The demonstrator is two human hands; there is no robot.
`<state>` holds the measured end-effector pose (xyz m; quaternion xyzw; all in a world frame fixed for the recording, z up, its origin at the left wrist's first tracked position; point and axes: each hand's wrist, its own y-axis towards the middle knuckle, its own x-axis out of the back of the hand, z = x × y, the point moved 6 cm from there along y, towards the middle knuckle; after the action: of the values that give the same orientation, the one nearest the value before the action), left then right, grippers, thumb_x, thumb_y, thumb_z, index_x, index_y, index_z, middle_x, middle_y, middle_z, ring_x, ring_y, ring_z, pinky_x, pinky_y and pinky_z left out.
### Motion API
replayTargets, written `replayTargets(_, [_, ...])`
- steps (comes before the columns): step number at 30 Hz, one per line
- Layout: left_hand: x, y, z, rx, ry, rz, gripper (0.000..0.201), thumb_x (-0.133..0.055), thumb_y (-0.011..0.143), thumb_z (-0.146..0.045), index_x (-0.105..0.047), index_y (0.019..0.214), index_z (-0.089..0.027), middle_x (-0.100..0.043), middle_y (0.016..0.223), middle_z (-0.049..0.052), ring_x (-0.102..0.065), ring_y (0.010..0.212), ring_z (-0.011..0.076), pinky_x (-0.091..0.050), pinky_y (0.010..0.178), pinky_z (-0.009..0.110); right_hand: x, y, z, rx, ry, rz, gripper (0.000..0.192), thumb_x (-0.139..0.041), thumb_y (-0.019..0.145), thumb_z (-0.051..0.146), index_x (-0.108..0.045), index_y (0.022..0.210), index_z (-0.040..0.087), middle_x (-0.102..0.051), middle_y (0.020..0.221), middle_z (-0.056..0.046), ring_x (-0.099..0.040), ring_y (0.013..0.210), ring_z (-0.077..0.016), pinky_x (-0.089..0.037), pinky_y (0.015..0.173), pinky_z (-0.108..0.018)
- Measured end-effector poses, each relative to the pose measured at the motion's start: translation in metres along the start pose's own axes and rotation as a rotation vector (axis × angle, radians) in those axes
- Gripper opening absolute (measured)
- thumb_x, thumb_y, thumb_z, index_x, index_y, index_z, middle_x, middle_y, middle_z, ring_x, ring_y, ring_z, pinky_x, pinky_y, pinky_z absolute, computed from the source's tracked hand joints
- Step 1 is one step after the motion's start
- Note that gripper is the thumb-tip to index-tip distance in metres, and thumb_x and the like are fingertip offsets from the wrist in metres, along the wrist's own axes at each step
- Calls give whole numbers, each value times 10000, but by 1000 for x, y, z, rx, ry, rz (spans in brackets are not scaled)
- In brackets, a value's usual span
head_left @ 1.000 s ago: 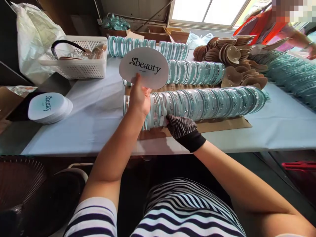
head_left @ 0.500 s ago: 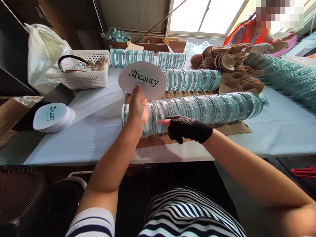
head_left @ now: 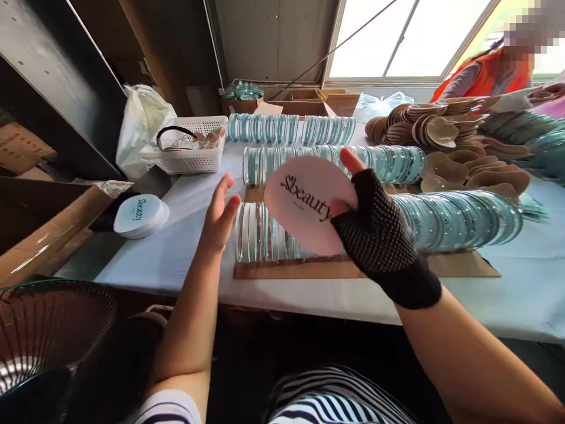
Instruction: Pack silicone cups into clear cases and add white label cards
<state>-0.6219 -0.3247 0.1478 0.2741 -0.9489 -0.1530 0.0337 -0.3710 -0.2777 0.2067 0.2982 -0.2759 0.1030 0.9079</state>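
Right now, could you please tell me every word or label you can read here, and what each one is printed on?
"beauty", after a looped logo mark: on the oval card in the gloved right hand.
"beauty", turned sideways: on the top card of the stack at the table's left.
Small print under the word on the held card: too small to read.

The card (head_left: pixel 304 203) hides the middle of the near row of lids (head_left: pixel 459 218), and the right hand (head_left: pixel 379 235) covers the card's right edge. Small print under "beauty" is too small to read. The co-worker (head_left: pixel 485 76) is cut off at the right edge, face blurred. Basket (head_left: pixel 189 159) contents are indistinct.
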Motion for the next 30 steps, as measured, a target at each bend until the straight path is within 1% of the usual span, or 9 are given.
replayTargets(3, [7, -5, 19, 51, 268, 166, 611, -767, 700, -570, -658, 1238, -299, -423, 1529, 107, -282, 1468, 331, -156, 1204, 516, -2, -25, 12, -21, -142, 188, 620, -485, 884, 381, -420, 1481, 227, -681, 805, -105, -642, 702, -245, -545, 619, -368])
replayTargets(6, [-5, -10, 20, -45, 517, 254, 546, -790, 682, -533, -691, 1182, -338, -363, 1569, 64, -159, 1501, 357, -83, 1195, 579, -9, -41, 17, -68, -261, 314, 609, -502, 876, 396, -451, 1463, 240, -612, 591, -64, -558, 515, -201, -488, 507, -319])
replayTargets(8, [-16, -12, 16, -124, 644, 339, 492, -748, 733, -529, -692, 1185, -344, -409, 1542, 57, -174, 1494, 364, -88, 1186, 605, -14, -44, 18, -91, -316, 334, 615, -507, 870, 398, -453, 1461, 236, -610, 570, -61, -527, 472, -190, -458, 478, -304])
replayTargets(11, [-25, -10, 15, -159, 749, 464, 449, -668, 813, -516, -685, 1214, -314, -561, 1409, 92, -358, 1405, 362, -251, 1149, 588, -27, -42, 13, -109, -389, 359, 631, -493, 879, 383, -413, 1484, 221, -645, 603, -70, -541, 474, -189, -449, 500, -301])
replayTargets(14, [-25, -7, 14, -205, 839, 485, 409, -618, 859, -461, -683, 1220, -280, -612, 1339, 95, -483, 1299, 312, -365, 1108, 509, -61, -36, 5, -78, -482, 455, 649, -456, 906, 333, -326, 1526, 190, -714, 757, -109, -618, 574, -209, -463, 573, -307])
replayTargets(18, [-23, -6, 14, -187, 930, 476, 357, -541, 904, -365, -675, 1226, -290, -614, 1340, 41, -499, 1288, 241, -418, 1084, 425, -107, -30, -8, -84, -567, 587, 605, -375, 964, 328, -269, 1537, 165, -737, 907, -135, -678, 707, -241, -454, 627, -311])
replayTargets(22, [-24, -8, 12, -198, 948, 456, 350, -553, 896, -362, -680, 1215, -293, -615, 1340, 24, -499, 1288, 223, -435, 1071, 392, -100, -31, -18, -140, -399, 463, 558, -440, 947, 493, -451, 1385, 147, -718, 784, -85, -671, 699, -228, -428, 623, -287])
replayTargets(26, [-24, -9, 12, -204, 964, 436, 336, -557, 893, -364, -685, 1198, -306, -627, 1323, 6, -507, 1279, 220, -461, 1039, 379, -94, -35, -29, -157, -170, 426, 213, -472, 931, 315, -613, 1000, 170, -715, 840, -60, -653, 722, -161, -422, 663, -255])
replayTargets(30, [-25, -12, 10, -225, 990, 436, 340, -535, 906, -352, -676, 1212, -310, -624, 1322, 6, -513, 1273, 216, -461, 1039, 381, -108, -28, -30, -175, -224, 491, 189, -474, 921, 269, -637, 957, 181, -726, 888, -61, -663, 767, -161, -425, 682, -257])
